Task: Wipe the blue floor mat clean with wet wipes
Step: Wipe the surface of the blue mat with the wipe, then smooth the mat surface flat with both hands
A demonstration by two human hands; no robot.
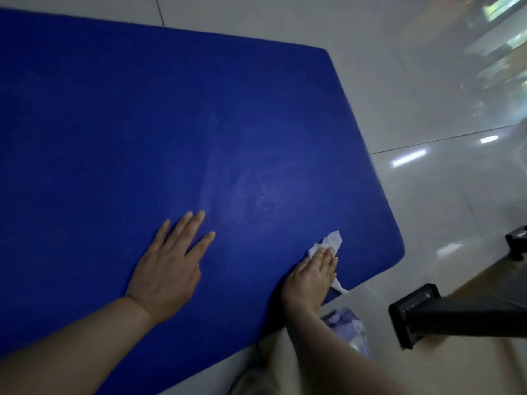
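blue mat (pixel 171 124), white wipe (pixel 330 242), pale tiles (pixel 427 195)

The blue floor mat (pixel 171 124) lies flat on the floor, faintly damp-streaked ahead of the fingers (pixel 328 253). A crumpled white wet wipe (pixel 330 242) sits under them, poking out beyond their tips.

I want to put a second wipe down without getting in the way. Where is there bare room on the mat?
The blue mat is bare beyond the left hand, up to its far edge. A narrower strip lies between the left hand and the right hand. The near right corner is crowded: wipe, wipe pack.
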